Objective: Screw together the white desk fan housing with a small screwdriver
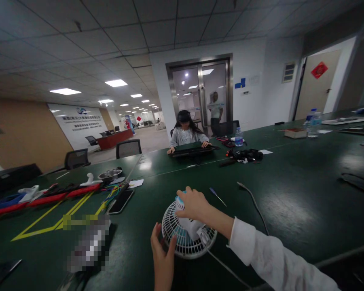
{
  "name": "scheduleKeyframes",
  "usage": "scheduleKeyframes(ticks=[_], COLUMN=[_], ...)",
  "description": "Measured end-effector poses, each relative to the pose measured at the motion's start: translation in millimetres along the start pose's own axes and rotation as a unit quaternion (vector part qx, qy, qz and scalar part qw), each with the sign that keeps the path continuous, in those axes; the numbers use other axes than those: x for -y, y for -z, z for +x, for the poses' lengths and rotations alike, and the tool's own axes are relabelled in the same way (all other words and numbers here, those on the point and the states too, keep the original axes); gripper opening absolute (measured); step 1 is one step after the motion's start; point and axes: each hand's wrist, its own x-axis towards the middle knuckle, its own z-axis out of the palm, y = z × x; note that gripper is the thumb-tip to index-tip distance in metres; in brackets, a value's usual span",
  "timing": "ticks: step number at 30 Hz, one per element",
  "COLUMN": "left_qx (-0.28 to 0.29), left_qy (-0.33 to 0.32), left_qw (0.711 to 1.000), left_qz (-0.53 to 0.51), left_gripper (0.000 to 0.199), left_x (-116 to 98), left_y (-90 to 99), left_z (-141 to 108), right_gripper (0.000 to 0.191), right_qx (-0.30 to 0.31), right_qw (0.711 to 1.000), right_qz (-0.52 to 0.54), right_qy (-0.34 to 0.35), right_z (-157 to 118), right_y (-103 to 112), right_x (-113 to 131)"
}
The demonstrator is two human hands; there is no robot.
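Observation:
A small white electric fan (182, 254) with pale blue blades lies on the green table, its grille's back and white motor housing turned up towards me. My right hand (192, 204) reaches across from the right, fingers curled round the upper part of the fan, where a bit of blue shows beneath them. Beside the grille's left edge is my left hand (163, 256), thumb and fingers apart; whether it touches the rim I cannot tell. A pale cord (227, 268) runs from the fan towards the table's near edge. Beyond my right hand lies a blue-handled screwdriver (214, 193).
A grey cable (255, 202) lies to the right. On the left are a phone (121, 201), wires, a metal bowl (109, 174) and a blurred-out object (89, 244). Across the table sits a person (185, 135) behind a dark flat panel (194, 151). Bottles (314, 123) stand far right.

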Motion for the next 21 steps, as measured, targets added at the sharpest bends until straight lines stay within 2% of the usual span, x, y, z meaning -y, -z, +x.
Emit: scheduleKeyframes(ticks=[4,7,9,12,16,18,21], left_qx=[-0.021,0.005,0.021,0.014,0.001,0.021,0.08], left_qy=[0.068,0.133,0.15,0.133,0.077,0.044,-0.003], left_qw=[0.997,0.986,0.979,0.974,0.972,0.969,0.963], left_qz=[-0.029,-0.099,-0.139,-0.181,-0.222,-0.241,-0.256], left_gripper=[0.058,0.059,0.067,0.079,0.079,0.079,0.075], left_x=[0,-4,-8,-15,-32,-45,-67], left_y=[-4.3,-19.8,-33.9,-56.3,-85.9,-103.1,-133.8], left_z=[-8,-17,-24,-32,-37,-39,-41], right_gripper=[0.057,0.055,0.053,0.05,0.043,0.039,0.039], right_qx=[-0.028,-0.059,-0.081,-0.122,-0.189,-0.228,-0.289], right_qw=[0.999,0.996,0.993,0.984,0.959,0.938,0.892], right_qz=[0.024,0.046,0.063,0.099,0.173,0.217,0.282], right_qy=[-0.023,-0.047,-0.064,-0.089,-0.122,-0.143,-0.202], right_z=[-6,-14,-19,-28,-40,-49,-63], right_y=[1,0,0,1,8,12,15], right_x=[-19,-35,-45,-62,-99,-124,-164])
